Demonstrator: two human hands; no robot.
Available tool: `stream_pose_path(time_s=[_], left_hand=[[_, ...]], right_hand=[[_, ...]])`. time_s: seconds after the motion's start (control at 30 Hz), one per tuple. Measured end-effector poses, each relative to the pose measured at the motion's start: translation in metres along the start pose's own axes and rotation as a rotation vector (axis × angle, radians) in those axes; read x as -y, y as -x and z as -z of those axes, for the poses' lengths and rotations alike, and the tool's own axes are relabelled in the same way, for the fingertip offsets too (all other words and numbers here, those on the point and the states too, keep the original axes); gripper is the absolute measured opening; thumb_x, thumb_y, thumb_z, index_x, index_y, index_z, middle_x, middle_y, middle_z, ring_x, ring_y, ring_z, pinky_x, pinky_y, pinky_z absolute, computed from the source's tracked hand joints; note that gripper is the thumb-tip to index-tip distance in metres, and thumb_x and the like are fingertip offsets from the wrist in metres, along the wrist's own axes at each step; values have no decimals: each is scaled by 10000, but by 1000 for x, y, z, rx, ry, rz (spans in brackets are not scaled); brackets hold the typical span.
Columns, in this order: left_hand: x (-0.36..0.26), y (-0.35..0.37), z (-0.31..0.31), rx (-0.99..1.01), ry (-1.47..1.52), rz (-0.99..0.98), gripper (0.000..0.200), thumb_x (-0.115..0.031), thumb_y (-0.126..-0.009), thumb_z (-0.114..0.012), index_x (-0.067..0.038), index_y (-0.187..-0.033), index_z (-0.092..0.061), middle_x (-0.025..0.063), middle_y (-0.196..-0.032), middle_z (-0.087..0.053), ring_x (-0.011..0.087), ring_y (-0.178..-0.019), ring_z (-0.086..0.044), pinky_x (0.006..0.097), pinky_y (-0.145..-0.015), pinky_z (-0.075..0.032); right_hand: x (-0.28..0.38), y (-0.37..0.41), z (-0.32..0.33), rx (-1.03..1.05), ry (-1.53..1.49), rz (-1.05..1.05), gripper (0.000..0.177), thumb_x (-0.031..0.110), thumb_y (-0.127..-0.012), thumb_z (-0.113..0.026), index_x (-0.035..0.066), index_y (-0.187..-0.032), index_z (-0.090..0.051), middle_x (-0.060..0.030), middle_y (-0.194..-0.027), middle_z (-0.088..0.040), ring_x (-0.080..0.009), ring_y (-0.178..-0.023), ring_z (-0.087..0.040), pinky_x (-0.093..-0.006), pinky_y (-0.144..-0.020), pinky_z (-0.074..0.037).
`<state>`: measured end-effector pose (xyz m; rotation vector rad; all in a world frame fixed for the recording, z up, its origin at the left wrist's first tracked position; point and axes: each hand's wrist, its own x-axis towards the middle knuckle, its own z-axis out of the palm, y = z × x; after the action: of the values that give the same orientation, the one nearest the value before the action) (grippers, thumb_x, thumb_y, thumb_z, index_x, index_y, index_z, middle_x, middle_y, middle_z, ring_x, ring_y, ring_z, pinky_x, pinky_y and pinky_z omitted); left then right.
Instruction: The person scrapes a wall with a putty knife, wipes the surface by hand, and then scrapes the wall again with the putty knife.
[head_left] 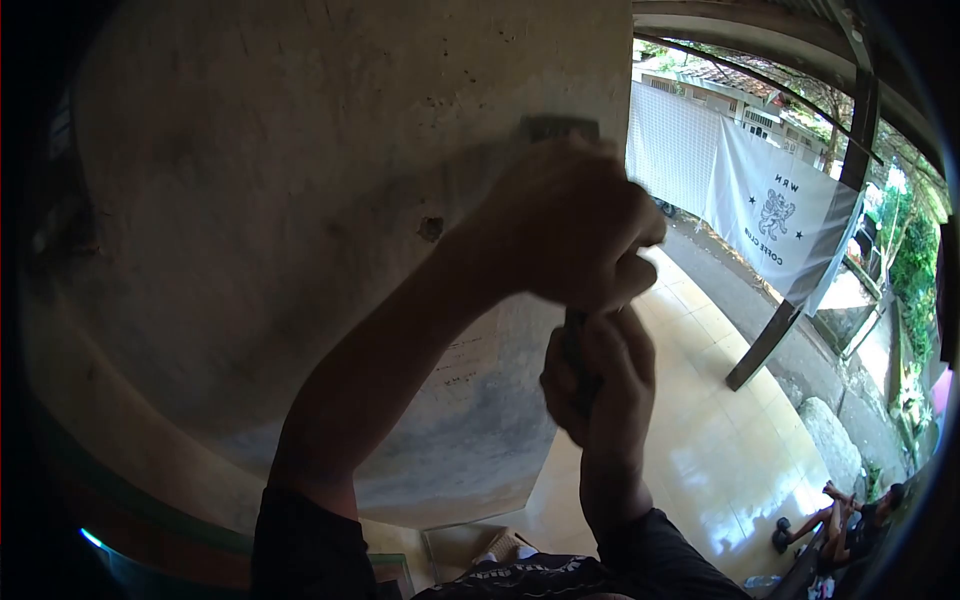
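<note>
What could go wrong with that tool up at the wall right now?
The left hand sits just below the head of the dark tool, so a slip might graze its knuckles on the wall. The tool also appears near the wall's right edge in view; a sideways stroke might run past it. The pitted hole could snag a stroke.

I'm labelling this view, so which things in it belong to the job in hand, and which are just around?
Likely part of the job:
- dark wide-headed hand tool, gripped by the left hand and right hand
- stained wall behind it

Just around:
- white lettered banner
- dark post
- boulder
</note>
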<state>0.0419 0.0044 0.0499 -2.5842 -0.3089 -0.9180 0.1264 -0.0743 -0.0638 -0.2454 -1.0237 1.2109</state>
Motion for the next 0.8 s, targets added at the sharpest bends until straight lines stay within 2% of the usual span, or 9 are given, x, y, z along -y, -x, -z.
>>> stream_pose_path(time_s=[0.03, 0.3, 0.37, 0.43, 0.5, 0.7, 0.73, 0.77, 0.8], left_hand=[[2, -4, 0, -82, -28, -35, 106, -160, -482, -510, -89, -453, -438, 113, -404, -386, 277, -402, -359, 401, -535, -384], [-7, 11, 4, 0, 73, -35, 120, -155, -524, -498, -85, -457, -426, 104, -397, -366, 258, -385, -323, 379, -499, -353], [-2, -4, 18, 195, 2, 64, 116, -165, -567, -575, -55, -536, -593, 140, -466, -523, 301, -491, -573, 434, -590, -496], [-1, -8, 14, 129, -12, 45, 111, -161, -563, -573, -57, -529, -584, 136, -457, -505, 309, -472, -547, 438, -587, -478], [-7, -7, 13, 63, -79, 49, 116, -165, -565, -574, -63, -511, -565, 127, -449, -494, 299, -462, -518, 428, -579, -458], [-11, -2, 10, 79, -107, 87, 122, -171, -558, -575, -69, -507, -534, 114, -449, -500, 290, -486, -502, 413, -567, -437], [-11, 0, 9, 82, -108, 96, 122, -171, -558, -575, -69, -507, -534, 114, -449, -500, 290, -486, -502, 413, -567, -437], [-9, 4, 5, 50, -86, 48, 111, -168, -565, -570, -67, -531, -537, 115, -474, -512, 287, -492, -504, 409, -569, -438], [-7, 9, 0, 21, -67, -1, 104, -164, -571, -564, -64, -555, -539, 116, -498, -524, 284, -498, -505, 406, -571, -439]], right_hand=[[8, -9, 0, 3, -26, -11, 183, 176, -978, -409, 12, -929, -473, -7, -530, -415, -59, -343, -349, -195, -297, -249], [-3, 10, -1, 25, -16, -54, 156, 139, -974, -402, 10, -935, -479, 11, -548, -418, -49, -368, -355, -199, -307, -245], [7, -2, 0, 26, 4, -57, 151, 135, -977, -405, 10, -954, -486, 20, -555, -417, -40, -379, -357, -189, -323, -250], [15, -11, 5, 109, -1, -15, 164, 150, -965, -392, 14, -975, -483, 11, -572, -353, -53, -402, -347, -183, -285, -255], [16, -7, 8, 76, 36, -50, 177, 157, -972, -389, 10, -962, -488, 12, -557, -353, -53, -414, -362, -183, -287, -255], [14, -13, 23, 173, 68, -63, 183, 126, -983, -386, -5, -979, -514, 46, -541, -408, -21, -375, -350, -184, -342, -256], [16, -15, 31, 246, 111, -104, 255, 114, -982, -379, -26, -1173, -475, 48, -572, -405, -11, -421, -362, -181, -382, -277], [14, -12, 32, 250, 106, -110, 255, 114, -982, -379, -26, -1173, -475, 48, -572, -405, -11, -421, -362, -181, -382, -277], [11, -7, 31, 214, 150, -100, 325, 109, -981, -378, -16, -1281, -384, 42, -591, -411, -12, -441, -365, -179, -398, -284]])
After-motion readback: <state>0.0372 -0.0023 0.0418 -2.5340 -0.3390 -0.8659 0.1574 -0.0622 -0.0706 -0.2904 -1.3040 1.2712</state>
